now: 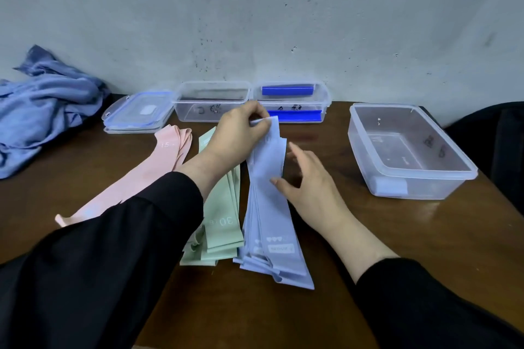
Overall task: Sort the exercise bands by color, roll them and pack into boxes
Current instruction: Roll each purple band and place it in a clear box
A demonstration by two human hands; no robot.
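Your left hand pinches the far end of the top blue band at frame centre, lifting it off the blue stack. Your right hand, fingers loosely spread, touches that band's right edge. Green bands and pink bands lie left; an open box sits right.

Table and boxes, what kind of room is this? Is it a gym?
Probably not a gym: more likely a plain workroom or storeroom. A brown wooden table stands against a scuffed bare wall, with clear plastic boxes and sorted piles of exercise bands ready for packing.
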